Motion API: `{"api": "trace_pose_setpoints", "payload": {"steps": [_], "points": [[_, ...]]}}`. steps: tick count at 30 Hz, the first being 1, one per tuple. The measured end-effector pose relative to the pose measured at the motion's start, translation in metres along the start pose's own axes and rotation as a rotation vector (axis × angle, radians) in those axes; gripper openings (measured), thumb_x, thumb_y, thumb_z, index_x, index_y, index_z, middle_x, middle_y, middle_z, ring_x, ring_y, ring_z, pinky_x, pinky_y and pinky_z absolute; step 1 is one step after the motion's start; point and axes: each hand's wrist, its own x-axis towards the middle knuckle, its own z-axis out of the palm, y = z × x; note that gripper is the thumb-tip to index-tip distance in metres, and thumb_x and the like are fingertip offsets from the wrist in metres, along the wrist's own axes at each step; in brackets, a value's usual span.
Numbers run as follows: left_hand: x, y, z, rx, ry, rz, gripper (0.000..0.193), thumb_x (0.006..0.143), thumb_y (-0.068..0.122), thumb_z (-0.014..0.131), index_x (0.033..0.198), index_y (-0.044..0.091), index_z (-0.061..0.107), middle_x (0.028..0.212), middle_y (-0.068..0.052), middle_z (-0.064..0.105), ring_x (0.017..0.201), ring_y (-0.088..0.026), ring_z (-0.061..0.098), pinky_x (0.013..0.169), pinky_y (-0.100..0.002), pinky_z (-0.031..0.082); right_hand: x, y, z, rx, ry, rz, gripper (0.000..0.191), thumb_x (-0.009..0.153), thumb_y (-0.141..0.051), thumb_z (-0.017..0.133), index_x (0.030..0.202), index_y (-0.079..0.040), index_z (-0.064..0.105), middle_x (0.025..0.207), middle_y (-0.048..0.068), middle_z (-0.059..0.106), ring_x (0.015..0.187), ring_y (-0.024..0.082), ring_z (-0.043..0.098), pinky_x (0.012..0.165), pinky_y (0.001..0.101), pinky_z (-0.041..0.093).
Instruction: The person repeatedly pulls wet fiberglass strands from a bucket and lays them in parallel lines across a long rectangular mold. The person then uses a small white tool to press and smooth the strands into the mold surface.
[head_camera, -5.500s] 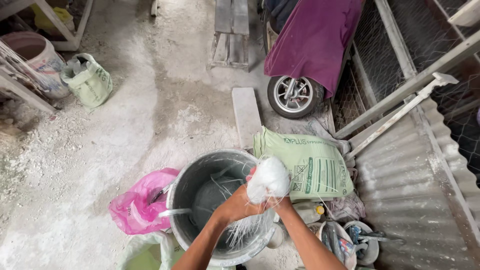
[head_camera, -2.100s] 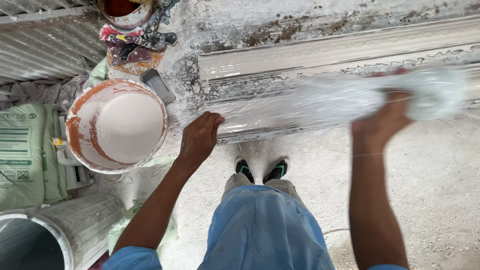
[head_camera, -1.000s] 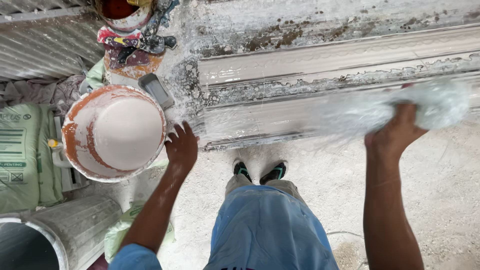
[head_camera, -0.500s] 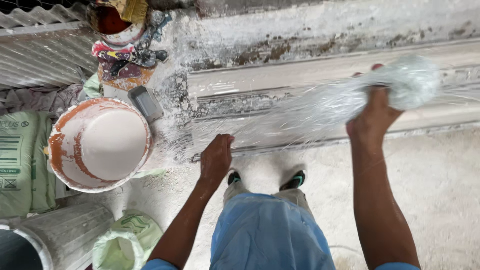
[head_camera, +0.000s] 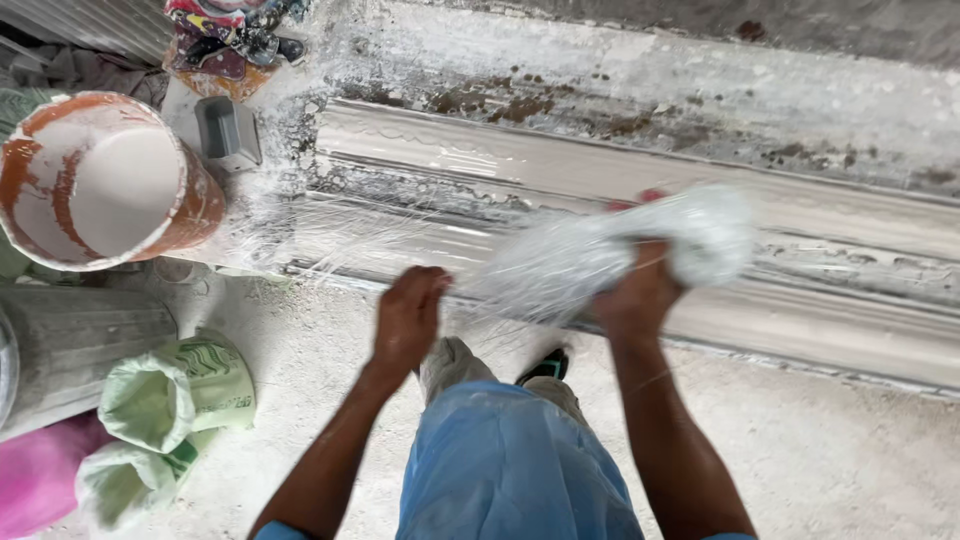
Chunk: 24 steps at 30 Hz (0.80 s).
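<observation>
at ten o'clock of the view stands an orange bucket (head_camera: 100, 180) filled with white liquid plaster, and just right of it a small grey block-like tool (head_camera: 228, 130) lies on the splattered ledge. at eight o'clock sit pale green bags (head_camera: 170, 400) with open mouths, beside a grey drum (head_camera: 80, 340) and a bit of pink plastic (head_camera: 35, 480) at the lower left edge. across the view from ten to four o'clock runs a long white moulding form (head_camera: 820, 250), crusted and wet, with nothing lying between it and the hands.

the bundle of white glassy fibre (head_camera: 620, 250) lies over the form near the centre, at about one o'clock of the person's blue trousers (head_camera: 510, 470); it is blurred, thick and clumped at its right end, thinning into loose strands toward the left. the right hand (head_camera: 640, 295) is clenched around its middle. the left hand (head_camera: 408, 320) hangs at the strands' left end, fingers curled downward; whether it grips any strands i cannot tell.
</observation>
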Motion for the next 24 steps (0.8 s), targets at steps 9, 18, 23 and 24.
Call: {"api": "trace_pose_setpoints", "payload": {"steps": [9,18,23,24], "points": [[0.003,-0.039,-0.021,1.268,0.101,-0.067,0.039,0.105,0.030,0.052,0.130,-0.001,0.054,0.130,-0.025,0.062,0.120,-0.043,0.061,0.090,-0.062,0.051,0.022,0.066,-0.048,0.987,0.253,0.735,0.038,0.107,-0.024,0.063,0.135,0.000,0.060,0.120,0.015,0.067,0.111,0.023,0.070,0.102,0.0433,0.062],[-0.013,0.036,0.050,-0.004,-0.049,-0.112,0.017,0.104,0.009,0.058,0.102,0.002,0.073,0.091,-0.012,0.074,0.070,-0.022,0.067,0.057,-0.032,0.055,0.010,0.033,-0.035,0.689,0.166,0.631,0.034,0.108,-0.022,0.058,0.135,-0.001,0.061,0.123,0.017,0.069,0.114,0.025,0.071,0.097,0.0400,0.066],[0.023,-0.028,-0.004,0.683,-0.207,-0.016,0.026,0.109,0.025,0.056,0.102,0.004,0.069,0.093,-0.015,0.072,0.085,-0.027,0.069,0.064,-0.037,0.059,0.038,0.092,-0.083,0.914,0.383,0.645,0.034,0.110,-0.021,0.057,0.136,0.001,0.061,0.128,0.014,0.064,0.120,0.023,0.064,0.105,0.0417,0.060],[0.026,-0.028,-0.010,0.812,-0.298,-0.126,0.030,0.112,0.029,0.054,0.104,0.004,0.068,0.098,-0.017,0.073,0.092,-0.029,0.071,0.067,-0.038,0.061,0.037,0.089,-0.089,0.963,0.314,0.590,0.037,0.110,-0.022,0.057,0.138,0.001,0.060,0.132,0.013,0.063,0.125,0.022,0.061,0.112,0.0433,0.055]]}}
